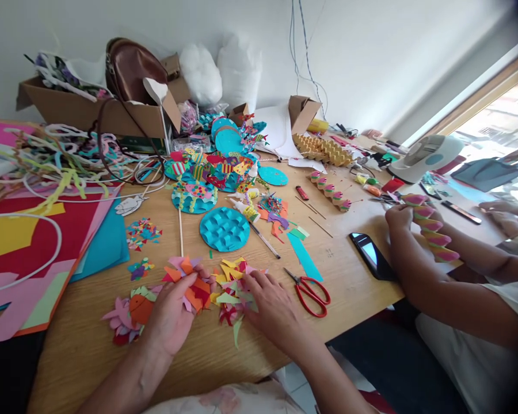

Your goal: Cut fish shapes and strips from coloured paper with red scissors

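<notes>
on the near side of the turquoise disc, yellow-and-pink paper scraps lie between both hands, touching the half-open right hand, its grip unclear; the left hand curls around orange paper cutouts.

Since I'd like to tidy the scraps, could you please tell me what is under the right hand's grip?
Yellow, pink and pale green paper scraps show along the edge of the right hand's grip; whatever it covers cannot be seen.
</notes>
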`<state>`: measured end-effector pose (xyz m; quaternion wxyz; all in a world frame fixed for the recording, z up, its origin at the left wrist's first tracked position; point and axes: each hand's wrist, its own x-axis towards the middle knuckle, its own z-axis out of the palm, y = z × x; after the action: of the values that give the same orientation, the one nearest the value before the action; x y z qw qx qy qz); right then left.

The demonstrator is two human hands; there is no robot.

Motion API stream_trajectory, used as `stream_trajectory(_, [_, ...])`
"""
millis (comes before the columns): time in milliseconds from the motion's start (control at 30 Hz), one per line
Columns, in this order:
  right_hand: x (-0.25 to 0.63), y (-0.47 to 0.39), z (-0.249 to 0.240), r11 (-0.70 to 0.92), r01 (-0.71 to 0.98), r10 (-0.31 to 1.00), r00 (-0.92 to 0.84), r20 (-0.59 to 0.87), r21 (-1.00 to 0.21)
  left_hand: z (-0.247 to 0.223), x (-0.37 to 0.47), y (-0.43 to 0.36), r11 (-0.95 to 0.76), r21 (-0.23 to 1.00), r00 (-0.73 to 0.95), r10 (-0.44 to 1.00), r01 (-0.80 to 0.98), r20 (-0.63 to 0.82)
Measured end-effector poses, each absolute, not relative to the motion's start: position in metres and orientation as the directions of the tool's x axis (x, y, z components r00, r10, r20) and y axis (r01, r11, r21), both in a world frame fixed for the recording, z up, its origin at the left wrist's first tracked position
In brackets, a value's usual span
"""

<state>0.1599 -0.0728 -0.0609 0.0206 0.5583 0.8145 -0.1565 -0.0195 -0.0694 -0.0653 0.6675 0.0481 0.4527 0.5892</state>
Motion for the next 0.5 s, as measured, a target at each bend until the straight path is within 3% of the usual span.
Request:
stream_trajectory(100, [0.156,-0.066,-0.065,0.333,0.929,0.91,-0.361,-0.205,-0.161,-0.066,-0.021,-0.069,0.298,0.585,-0.097,0.831,-0.754,-0.548])
stream_trajectory(233, [0.16,-0.057,-0.065,0.308,0.938,0.927,-0.334,-0.174,-0.157,-0.064,-0.023,-0.068,0.259,0.584,-0.124,0.836,-0.769,-0.534])
stream_trajectory(333, [0.17,-0.055,-0.05,0.289,0.929,0.937,-0.324,-0.13,-0.232,-0.061,-0.023,-0.068,0.248,0.608,-0.139,0.845,-0.754,-0.517])
stream_trajectory(500, [0.182,-0.056,-0.024,0.331,0.842,0.939,-0.337,0.064,-0.427,-0.06,-0.022,-0.068,0.258,0.619,-0.151,0.835,-0.742,-0.529])
